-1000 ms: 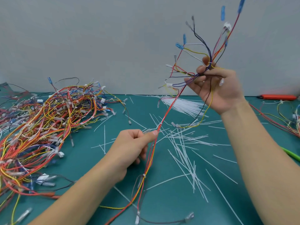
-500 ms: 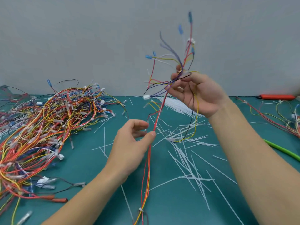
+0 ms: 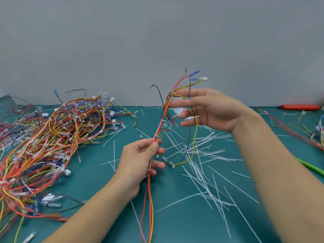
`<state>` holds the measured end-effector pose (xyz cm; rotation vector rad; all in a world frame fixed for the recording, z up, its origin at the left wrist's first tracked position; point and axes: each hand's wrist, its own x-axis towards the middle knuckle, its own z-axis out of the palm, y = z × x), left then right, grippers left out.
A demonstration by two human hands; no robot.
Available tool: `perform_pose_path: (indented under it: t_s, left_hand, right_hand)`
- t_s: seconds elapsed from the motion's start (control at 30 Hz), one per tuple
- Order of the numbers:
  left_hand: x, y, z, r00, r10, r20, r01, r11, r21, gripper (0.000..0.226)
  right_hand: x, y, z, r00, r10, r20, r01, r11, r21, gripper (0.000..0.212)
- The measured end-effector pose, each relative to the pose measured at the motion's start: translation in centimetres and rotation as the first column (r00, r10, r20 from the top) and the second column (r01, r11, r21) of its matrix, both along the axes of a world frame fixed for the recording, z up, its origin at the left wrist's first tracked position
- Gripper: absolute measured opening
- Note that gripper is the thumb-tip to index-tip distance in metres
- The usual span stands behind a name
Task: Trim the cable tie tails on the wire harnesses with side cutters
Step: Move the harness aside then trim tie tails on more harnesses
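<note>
Teal mat [image 3: 98, 193] (offcuts strewn): left hand [image 3: 140, 162] grips harness [image 3: 158, 130]

Single head-worn view, facing forward and slightly down. Green table [image 3: 105, 225] lies near; grey wall [image 3: 157, 41] closes the background.

Not much to report on the person really, just two bare forearms coming into frame, one from about 7 o'clock and one from about 4 o'clock. No sleeves showing anywhere, no gloves, no watch, no rings or wristbands that I can spot. The left hand [image 3: 140, 160] has short, plain nails, the thumbnail is the clearest one. The right hand [image 3: 210, 109] is a bit motion-blurred so the fingertips are kinda smeared, can't make out nail detail there.
</note>
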<state>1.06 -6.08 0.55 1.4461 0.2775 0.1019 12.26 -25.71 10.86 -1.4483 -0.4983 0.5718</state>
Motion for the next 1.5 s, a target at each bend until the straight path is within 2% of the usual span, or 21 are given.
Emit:
perform_pose_path:
  t_s: [0.2,0.3,0.43,0.53,0.6,0.67,0.73,0.83,0.9,1.07,1.17,1.3,1.43,1.5]
  left_hand:
    - [0.1,-0.2,-0.3,1.0,-0.009,-0.016,0.009,1.0,-0.028,0.014]
    - [0.1,-0.2,-0.4,1.0,-0.008,-0.019,0.008,0.999,-0.039,0.013]
    - [0.2,-0.3,-0.5,0.998,0.063,0.0,-0.062,0.996,-0.059,0.01]
    - [0.1,-0.5,-0.5,0.989,0.124,0.075,-0.125,0.992,0.007,0.021]
    - [-0.1,-0.5,-0.4,0.977,0.136,0.167,-0.156,0.981,0.113,0.026]
    - [-0.2,-0.5,-0.1,0.964,0.098,0.247,-0.153,0.965,0.215,0.033]
    - [-0.2,-0.5,0.1,0.959,0.043,0.281,-0.112,0.965,0.236,0.039]
    - [-0.2,-0.7,0.1,0.955,0.02,0.295,-0.094,0.966,0.241,0.024]
    - [0.0,-0.7,0.3,0.947,0.047,0.319,-0.124,0.966,0.227,0.012]
    - [0.2,-0.2,0.9,0.921,0.091,0.38,-0.143,0.984,0.111,0.012]
    - [0.2,0.1,1.2,0.921,0.114,0.373,-0.136,0.99,0.034,0.009]
    - [0.2,0.1,1.3,0.925,0.133,0.357,-0.134,0.991,-0.022,0.01]
    - [0.2,0.3,1.3,0.931,0.153,0.33,-0.133,0.988,-0.082,0.01]
    - [0.3,0.6,1.4,0.932,0.167,0.323,-0.142,0.985,-0.098,0.009]
  right_hand:
    - [-0.5,-0.2,0.4,0.993,0.088,0.076,-0.084,0.995,-0.055,0.044]
    - [-0.8,-0.5,0.7,0.975,0.184,0.121,-0.173,0.981,-0.091,0.047]
    - [-1.0,-0.6,0.9,0.944,0.302,0.13,-0.289,0.951,-0.107,0.053]
    - [-0.9,-0.5,0.9,0.943,0.305,0.134,-0.293,0.951,-0.101,0.055]
    - [-0.8,-0.4,0.8,0.944,0.297,0.141,-0.285,0.953,-0.101,0.055]
    - [-0.9,-0.2,0.8,0.941,0.298,0.161,-0.283,0.953,-0.113,0.054]
    - [-1.0,0.1,0.8,0.934,0.31,0.178,-0.295,0.949,-0.11,0.053]
    - [-1.5,0.7,0.8,0.923,0.324,0.208,-0.303,0.945,-0.124,0.05]
    - [-1.9,1.2,0.8,0.925,0.309,0.222,-0.282,0.949,-0.142,0.047]
    - [-2.1,2.7,0.3,0.966,0.145,0.215,-0.114,0.982,-0.152,0.042]
    - [-1.5,2.5,-0.2,0.979,0.065,0.191,-0.017,0.97,-0.244,0.031]
    - [-0.9,1.3,-0.8,0.981,0.145,0.132,-0.096,0.942,-0.323,0.024]
    - [-0.6,0.5,-1.0,0.968,0.245,0.046,-0.224,0.937,-0.268,0.032]
    - [-0.4,0.3,-1.1,0.97,0.242,0.036,-0.227,0.946,-0.232,0.032]
